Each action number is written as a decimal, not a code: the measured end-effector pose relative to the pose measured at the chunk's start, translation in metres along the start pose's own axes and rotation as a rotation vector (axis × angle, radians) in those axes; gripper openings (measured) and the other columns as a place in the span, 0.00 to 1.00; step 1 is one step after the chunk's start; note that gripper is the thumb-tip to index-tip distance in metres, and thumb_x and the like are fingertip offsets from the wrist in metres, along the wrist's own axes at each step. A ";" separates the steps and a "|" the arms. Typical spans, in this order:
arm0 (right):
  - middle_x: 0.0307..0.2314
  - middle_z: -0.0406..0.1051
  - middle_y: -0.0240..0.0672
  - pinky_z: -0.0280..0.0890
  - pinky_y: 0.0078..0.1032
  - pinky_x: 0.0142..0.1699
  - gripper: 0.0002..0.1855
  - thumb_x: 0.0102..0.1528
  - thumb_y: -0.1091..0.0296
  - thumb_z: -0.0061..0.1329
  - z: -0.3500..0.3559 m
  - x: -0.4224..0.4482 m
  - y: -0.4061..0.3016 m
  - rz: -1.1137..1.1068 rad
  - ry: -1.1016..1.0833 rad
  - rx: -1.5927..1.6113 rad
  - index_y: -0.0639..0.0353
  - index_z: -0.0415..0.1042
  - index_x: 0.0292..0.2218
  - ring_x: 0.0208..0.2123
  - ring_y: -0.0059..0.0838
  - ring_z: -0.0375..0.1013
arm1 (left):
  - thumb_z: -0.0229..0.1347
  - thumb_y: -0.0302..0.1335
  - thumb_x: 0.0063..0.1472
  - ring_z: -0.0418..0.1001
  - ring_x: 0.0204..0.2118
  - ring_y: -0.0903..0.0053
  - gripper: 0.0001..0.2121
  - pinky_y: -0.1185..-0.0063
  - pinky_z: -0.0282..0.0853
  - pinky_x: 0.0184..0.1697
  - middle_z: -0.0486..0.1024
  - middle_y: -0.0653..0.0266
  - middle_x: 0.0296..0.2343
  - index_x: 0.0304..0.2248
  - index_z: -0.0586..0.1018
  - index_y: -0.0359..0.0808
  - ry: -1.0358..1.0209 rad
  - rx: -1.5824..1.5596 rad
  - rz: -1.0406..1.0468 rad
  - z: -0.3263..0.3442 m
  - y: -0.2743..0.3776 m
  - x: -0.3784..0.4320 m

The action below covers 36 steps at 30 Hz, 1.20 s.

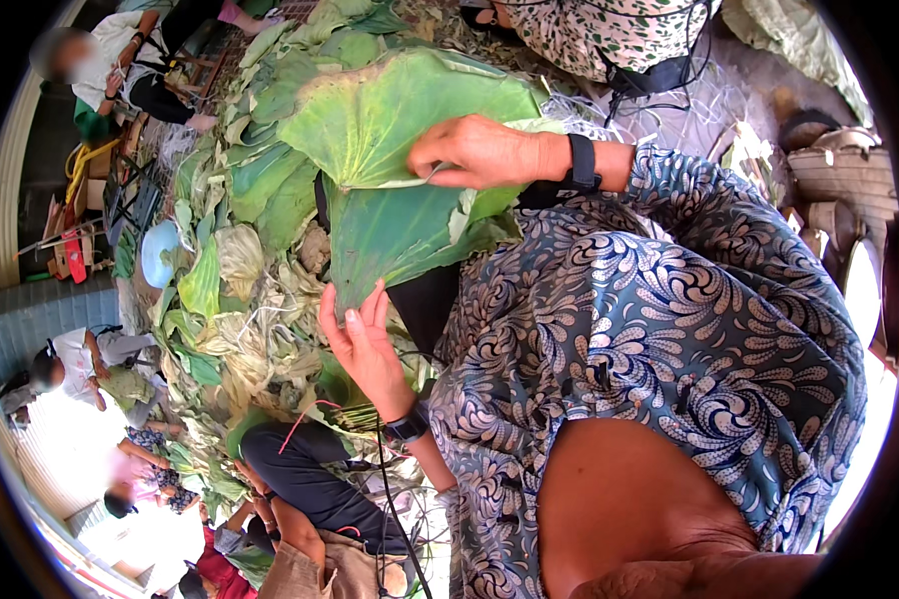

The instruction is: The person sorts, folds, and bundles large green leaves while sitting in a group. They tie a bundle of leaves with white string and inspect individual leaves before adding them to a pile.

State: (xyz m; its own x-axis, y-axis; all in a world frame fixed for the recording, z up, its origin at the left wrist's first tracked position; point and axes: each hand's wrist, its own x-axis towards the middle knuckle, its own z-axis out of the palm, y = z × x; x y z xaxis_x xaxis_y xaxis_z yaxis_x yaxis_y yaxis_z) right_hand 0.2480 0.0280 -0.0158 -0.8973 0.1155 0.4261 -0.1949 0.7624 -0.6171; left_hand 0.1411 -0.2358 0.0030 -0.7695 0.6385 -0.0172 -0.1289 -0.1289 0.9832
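Large green lotus leaves (412, 105), layered and folded, lie before me at the upper middle, yellowish along one edge. My right hand (464, 153) grips their fold from above, with its fingers bent and a dark band on the wrist. Below it, a darker leaf part (397, 232) narrows downward to a point. My left hand (363, 337), palm up, holds that lower tip between thumb and fingers; a dark watch is on its wrist. The right fingertips are partly hidden against the leaf.
Heaped green and dried leaves (251, 329) spread left of my hands. A co-worker's dark-trousered leg (307, 464) is close below, near a black cable (389, 487). A patterned garment (592, 34) shows at the top. Other people sit along the left. A woven basket (843, 176) stands at right.
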 end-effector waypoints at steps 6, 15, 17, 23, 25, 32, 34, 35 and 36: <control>0.29 0.66 0.37 0.62 0.33 0.37 0.09 0.45 0.75 0.47 0.022 -0.004 -0.040 -0.161 -0.114 0.266 0.61 0.63 0.31 0.33 0.41 0.67 | 0.38 0.25 0.62 0.68 0.42 0.61 0.15 0.69 0.63 0.48 0.58 0.55 0.46 0.49 0.58 0.33 -0.058 -0.136 -0.132 0.020 0.005 0.021; 0.35 0.63 0.36 0.59 0.34 0.40 0.32 0.32 0.60 0.59 0.025 0.002 -0.064 -0.029 -0.019 -0.061 0.55 0.61 0.40 0.40 0.37 0.65 | 0.40 0.23 0.61 0.66 0.43 0.69 0.17 0.71 0.63 0.47 0.58 0.57 0.47 0.50 0.59 0.31 -0.009 0.131 0.032 0.042 0.012 0.023; 0.36 0.63 0.37 0.59 0.34 0.40 0.32 0.33 0.59 0.59 0.025 0.006 -0.067 -0.051 0.087 -0.150 0.55 0.61 0.40 0.40 0.36 0.64 | 0.40 0.23 0.61 0.65 0.44 0.69 0.17 0.71 0.63 0.47 0.58 0.57 0.47 0.50 0.58 0.31 -0.030 0.141 0.052 0.047 0.015 0.020; 0.35 0.66 0.37 0.60 0.33 0.40 0.31 0.34 0.63 0.57 0.033 0.013 -0.067 -0.004 0.166 -0.085 0.59 0.62 0.41 0.37 0.39 0.66 | 0.39 0.24 0.61 0.65 0.45 0.69 0.18 0.72 0.61 0.49 0.60 0.55 0.46 0.50 0.57 0.31 -0.176 0.260 0.073 0.048 0.016 0.013; 0.33 0.67 0.39 0.61 0.33 0.39 0.27 0.37 0.65 0.56 0.037 0.012 -0.059 -0.008 0.147 -0.065 0.59 0.63 0.41 0.36 0.39 0.67 | 0.39 0.25 0.62 0.66 0.45 0.69 0.18 0.72 0.61 0.49 0.65 0.53 0.43 0.51 0.56 0.31 -0.233 0.224 0.030 0.049 0.012 0.014; 0.21 0.68 0.46 0.63 0.29 0.30 0.15 0.50 0.69 0.46 -0.013 0.020 -0.028 0.305 0.225 -0.045 0.61 0.66 0.40 0.21 0.39 0.68 | 0.42 0.20 0.58 0.69 0.37 0.76 0.16 0.79 0.63 0.43 0.72 0.56 0.32 0.48 0.61 0.30 0.132 0.445 0.201 -0.002 0.020 0.024; 0.18 0.68 0.43 0.62 0.26 0.28 0.15 0.52 0.69 0.46 -0.034 0.033 -0.021 0.323 0.418 -0.071 0.63 0.65 0.42 0.19 0.27 0.67 | 0.48 0.21 0.55 0.69 0.34 0.75 0.13 0.78 0.63 0.40 0.73 0.60 0.28 0.41 0.69 0.30 0.227 0.536 0.194 -0.017 0.022 0.010; 0.19 0.66 0.48 0.61 0.33 0.28 0.14 0.51 0.64 0.45 -0.044 0.039 -0.019 0.275 0.541 -0.015 0.59 0.67 0.39 0.22 0.46 0.67 | 0.48 0.21 0.55 0.69 0.34 0.75 0.13 0.78 0.63 0.40 0.73 0.60 0.28 0.41 0.69 0.30 0.256 0.549 0.197 -0.022 0.023 0.001; 0.19 0.66 0.48 0.61 0.32 0.27 0.15 0.50 0.64 0.45 -0.058 0.025 -0.001 0.278 0.680 -0.110 0.60 0.66 0.39 0.22 0.45 0.67 | 0.50 0.22 0.53 0.69 0.34 0.73 0.12 0.77 0.63 0.40 0.73 0.60 0.29 0.39 0.71 0.31 0.175 0.773 0.240 -0.020 0.002 0.011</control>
State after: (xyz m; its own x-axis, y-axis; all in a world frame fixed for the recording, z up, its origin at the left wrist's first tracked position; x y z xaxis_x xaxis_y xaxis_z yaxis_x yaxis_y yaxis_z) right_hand 0.2485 0.0671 0.0337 -0.4572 0.6549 0.6017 0.0759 0.7029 -0.7072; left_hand 0.1202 -0.2440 0.0007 -0.8160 0.5242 0.2437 0.4684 0.3525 0.8101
